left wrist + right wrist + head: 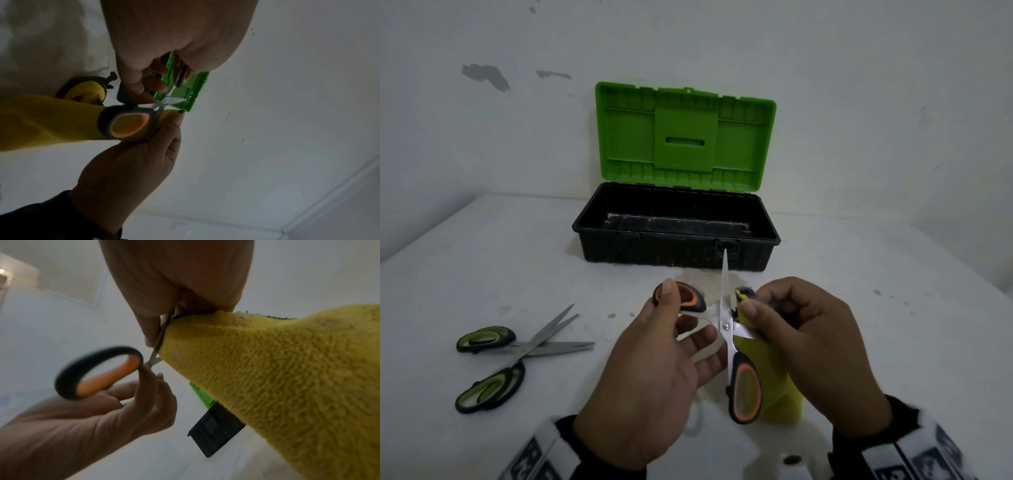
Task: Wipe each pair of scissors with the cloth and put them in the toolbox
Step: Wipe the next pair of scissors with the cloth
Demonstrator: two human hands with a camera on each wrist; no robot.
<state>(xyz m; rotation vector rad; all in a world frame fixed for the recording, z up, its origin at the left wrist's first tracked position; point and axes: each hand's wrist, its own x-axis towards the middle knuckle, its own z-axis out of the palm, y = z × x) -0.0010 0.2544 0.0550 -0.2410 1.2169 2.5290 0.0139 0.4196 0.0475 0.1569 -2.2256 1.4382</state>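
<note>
— Where are the orange-handled scissors [726,329] held?

— Above the bench [893,342], splayed open: one handle loop is pinched by the left hand [654,370], its grip closed on it. One blade is clamped in the yellow cloth [774,377] by the right hand [815,342].

— And the rest?

— Green-handled scissors [510,356] are seen lying open at the left. The toolbox [674,253] is set behind, its green lid raised.

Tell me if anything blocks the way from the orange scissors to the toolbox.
Nothing visible does. The orange scissors are held just in front of the toolbox, whose lid stands open, and the table between them is bare.
</note>
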